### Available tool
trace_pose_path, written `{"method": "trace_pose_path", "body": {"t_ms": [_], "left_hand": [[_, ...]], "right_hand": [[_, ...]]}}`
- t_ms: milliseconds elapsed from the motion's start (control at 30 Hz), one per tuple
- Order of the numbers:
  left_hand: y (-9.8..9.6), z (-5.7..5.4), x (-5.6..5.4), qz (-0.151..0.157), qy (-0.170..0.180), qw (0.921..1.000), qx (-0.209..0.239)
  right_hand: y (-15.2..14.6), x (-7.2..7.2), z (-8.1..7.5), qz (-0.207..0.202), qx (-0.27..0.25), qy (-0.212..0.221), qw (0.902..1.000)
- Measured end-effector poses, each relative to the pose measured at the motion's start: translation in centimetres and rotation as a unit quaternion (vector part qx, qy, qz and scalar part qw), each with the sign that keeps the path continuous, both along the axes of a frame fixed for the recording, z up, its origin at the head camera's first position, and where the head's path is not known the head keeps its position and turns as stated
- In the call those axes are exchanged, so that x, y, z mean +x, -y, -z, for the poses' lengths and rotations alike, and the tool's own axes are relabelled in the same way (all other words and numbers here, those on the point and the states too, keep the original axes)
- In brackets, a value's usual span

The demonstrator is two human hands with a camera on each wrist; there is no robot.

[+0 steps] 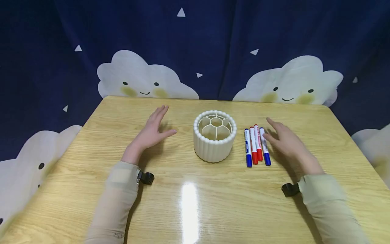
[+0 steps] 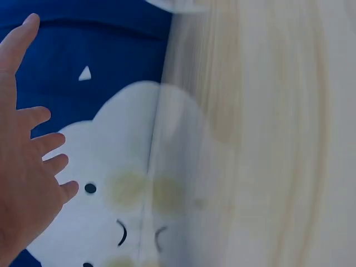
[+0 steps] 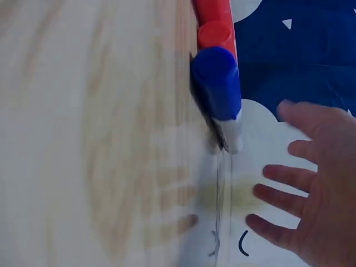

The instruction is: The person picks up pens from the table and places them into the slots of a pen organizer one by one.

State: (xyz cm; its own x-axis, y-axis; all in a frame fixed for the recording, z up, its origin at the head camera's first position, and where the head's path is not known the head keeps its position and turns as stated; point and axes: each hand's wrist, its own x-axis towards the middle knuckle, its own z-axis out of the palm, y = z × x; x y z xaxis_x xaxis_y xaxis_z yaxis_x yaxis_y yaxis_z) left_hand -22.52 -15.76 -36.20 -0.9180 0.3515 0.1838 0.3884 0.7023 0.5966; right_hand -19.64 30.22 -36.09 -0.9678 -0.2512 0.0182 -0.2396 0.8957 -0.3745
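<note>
Four whiteboard markers [image 1: 254, 149], two blue-capped, two red-capped, lie right of the ribbed cream pen holder [image 1: 214, 149]. My right hand [image 1: 284, 138], empty and unclenched, is at their right side; my left hand [image 1: 150, 131], likewise unclenched, is left of the pen holder.

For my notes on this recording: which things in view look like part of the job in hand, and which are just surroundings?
Likely part of the job:
- red markers and blue markers, beside the right hand
- holder, between the markers and the left hand

Likely just surroundings:
- table
- cloud-print curtain
- wrist cameras
</note>
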Motion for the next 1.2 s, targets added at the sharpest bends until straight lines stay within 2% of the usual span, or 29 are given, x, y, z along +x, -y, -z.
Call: {"method": "trace_pose_path", "body": {"t_ms": [233,533,633,767,867,933,1000,1200], "left_hand": [[-2.4,-0.5,0.2,0.025,0.033,0.9979,0.05],[-5.0,-1.4,0.5,0.085,0.072,0.9864,0.121],[-5.9,-2.1,0.8,0.103,0.088,0.9825,0.128],[-7.0,-3.9,1.9,0.13,0.102,0.9778,0.129],[-7.6,-5.0,2.7,0.141,0.102,0.978,0.115],[-7.9,-5.3,2.8,0.146,0.103,0.9784,0.104],[-8.1,-5.2,2.6,0.153,0.11,0.9767,0.102],[-8.1,-2.2,0.6,0.161,0.13,0.9699,0.128]], "right_hand": [[0.7,-1.0,0.4,-0.012,-0.007,0.029,0.9995],[2.1,-2.0,0.4,0.013,-0.008,0.054,0.9984],[2.6,-2.2,0.3,0.027,0.001,0.061,0.9977],[3.2,-2.4,0.2,0.047,0.007,0.074,0.9962],[3.3,-2.5,0.1,0.052,-0.002,0.074,0.9959],[3.3,-2.5,0.0,0.053,-0.011,0.073,0.9959],[3.3,-2.5,-0.2,0.051,-0.018,0.072,0.9959],[3.4,-2.2,-0.9,0.052,-0.026,0.08,0.9951]]}}
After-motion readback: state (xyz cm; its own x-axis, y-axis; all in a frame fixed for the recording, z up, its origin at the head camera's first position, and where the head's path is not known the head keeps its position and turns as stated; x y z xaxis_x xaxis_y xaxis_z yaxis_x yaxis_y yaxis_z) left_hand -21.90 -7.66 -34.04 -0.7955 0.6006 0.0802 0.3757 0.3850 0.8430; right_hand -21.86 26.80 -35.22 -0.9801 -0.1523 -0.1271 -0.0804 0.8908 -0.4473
